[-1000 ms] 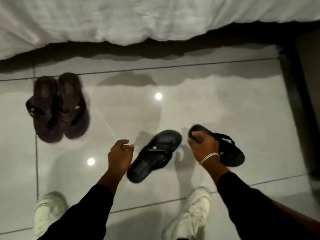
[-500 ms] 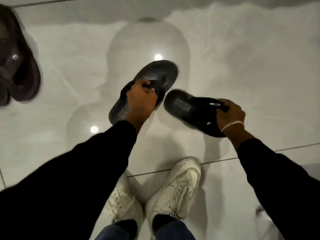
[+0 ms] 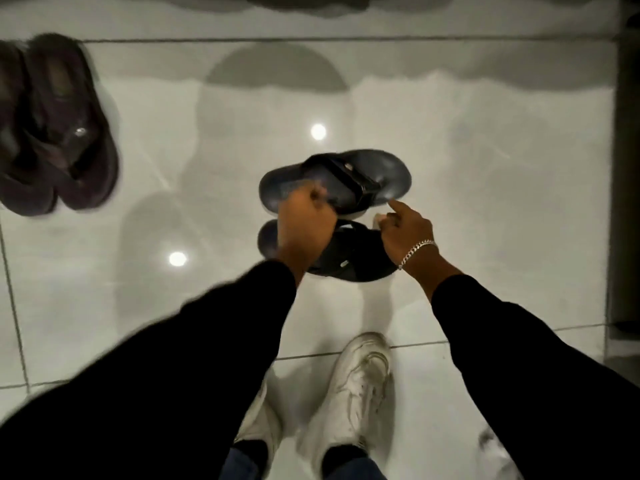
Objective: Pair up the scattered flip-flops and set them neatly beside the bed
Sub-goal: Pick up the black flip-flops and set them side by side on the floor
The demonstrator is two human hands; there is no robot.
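Two black flip-flops lie crosswise and side by side in the middle of the head view, low over the glossy tile floor (image 3: 485, 202). The farther black flip-flop (image 3: 349, 178) has its strap facing up. My left hand (image 3: 304, 230) is closed on its heel end and covers part of the nearer black flip-flop (image 3: 349, 261). My right hand (image 3: 405, 233), with a bracelet on the wrist, grips the toe end of the nearer one. Its index finger sticks out and touches the farther one. A brown pair of flip-flops (image 3: 59, 133) stands together at the left.
The bed's dark shadow (image 3: 311, 3) runs along the top edge. A dark upright piece of furniture (image 3: 627, 168) lines the right side. My two white sneakers (image 3: 356, 386) stand at the bottom, close under my arms.
Both hands have brought the two black flip-flops together, from apart and angled to parallel and close. The view has tilted up, so the brown pair shows more fully at the left.
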